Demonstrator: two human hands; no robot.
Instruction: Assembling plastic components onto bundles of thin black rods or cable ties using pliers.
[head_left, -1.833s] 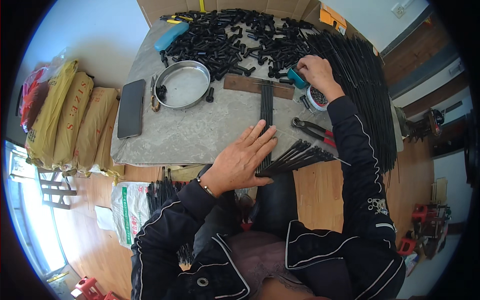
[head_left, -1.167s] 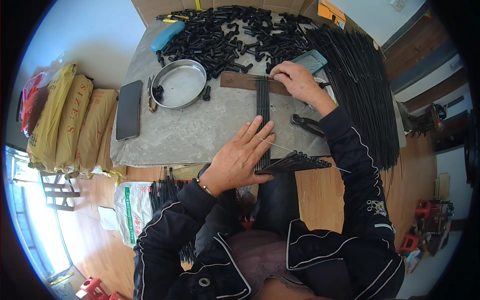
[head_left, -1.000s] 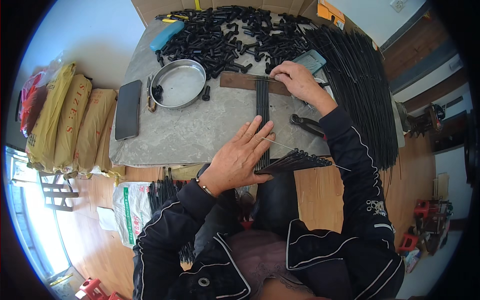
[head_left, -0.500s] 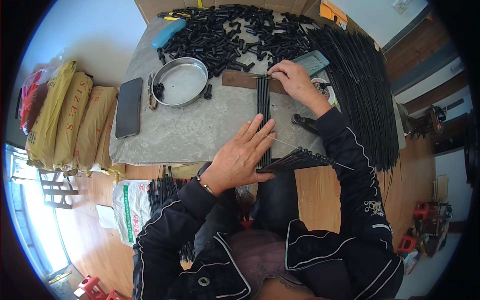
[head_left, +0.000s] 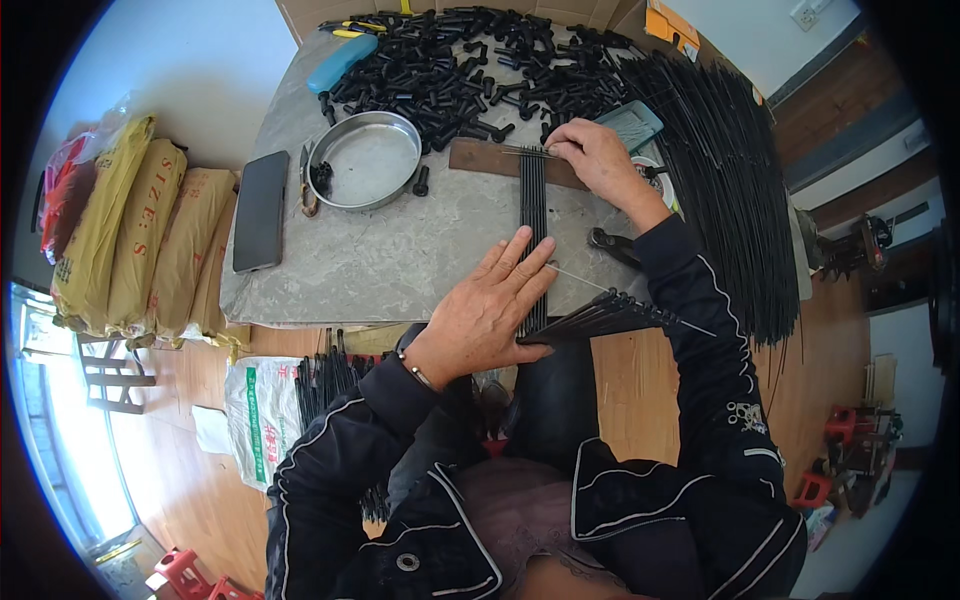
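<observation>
Several thin black rods (head_left: pixel 534 205) lie side by side in a flat row on the grey table, their far ends resting over a brown strip (head_left: pixel 480 158). My left hand (head_left: pixel 475 315) lies on the near part of this row with fingers stretched out and apart. At the far ends, my right hand (head_left: pixel 605 170) pinches a thin needle-like wire (head_left: pixel 522 152) that runs crosswise over the rods; its fingertips partly hide it. A second thin metal wire (head_left: pixel 580 277) slants from my left fingers past black beads or knobs (head_left: pixel 625 297) at the rods' near ends.
Black tubular fittings (head_left: pixel 420 85) heap along the back. A round metal pan (head_left: pixel 370 160), a phone (head_left: pixel 262 210) and scissors (head_left: pixel 307 195) sit at left. Right of my hands are pliers (head_left: pixel 615 245), a teal tray (head_left: pixel 632 125), a white bowl (head_left: pixel 655 175) and piled black rods (head_left: pixel 710 180).
The whole view has shifted slightly. Both hands keep their places on the rods, the left flat and the right pinching at the far ends.
</observation>
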